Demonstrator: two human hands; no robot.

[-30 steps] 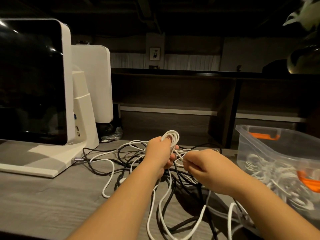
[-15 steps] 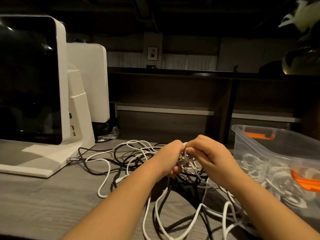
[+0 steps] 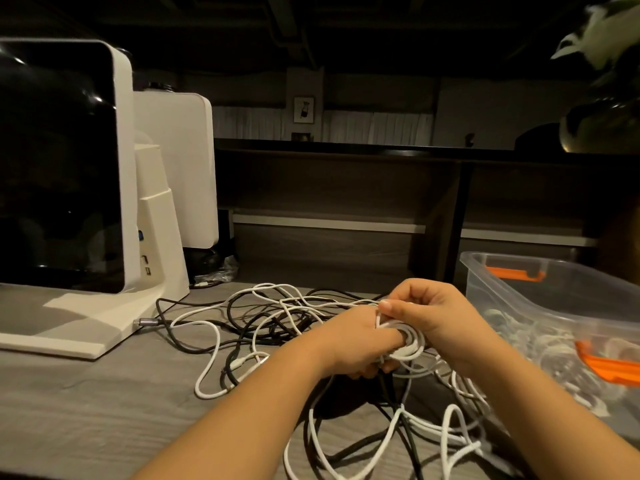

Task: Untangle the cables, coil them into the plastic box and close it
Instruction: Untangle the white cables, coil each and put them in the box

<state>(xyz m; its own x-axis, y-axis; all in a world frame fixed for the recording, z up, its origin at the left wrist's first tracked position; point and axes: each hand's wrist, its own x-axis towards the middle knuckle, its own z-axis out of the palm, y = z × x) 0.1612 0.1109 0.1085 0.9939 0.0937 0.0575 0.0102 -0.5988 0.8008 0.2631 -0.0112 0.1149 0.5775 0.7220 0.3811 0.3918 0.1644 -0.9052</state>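
Grey wood-grain table [image 3: 86, 403] carried everything. White monitor-like device [image 3: 69, 188] stood at far left, a cable plugged into its base. Clear plastic box [image 3: 540, 292] with orange latches sat at right, lid off, white coils inside. Tangle of white and black cables [image 3: 263, 327] sprawled across the table centre. Left hand [image 3: 353, 341] gripped a small white coil [image 3: 403, 342] just above the tangle. Right hand [image 3: 436, 317] was curled, pinching the strand at the coil's top.

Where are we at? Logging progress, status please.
Both hands grip white cable coil. Cable tangle remains. Plastic box open, right.
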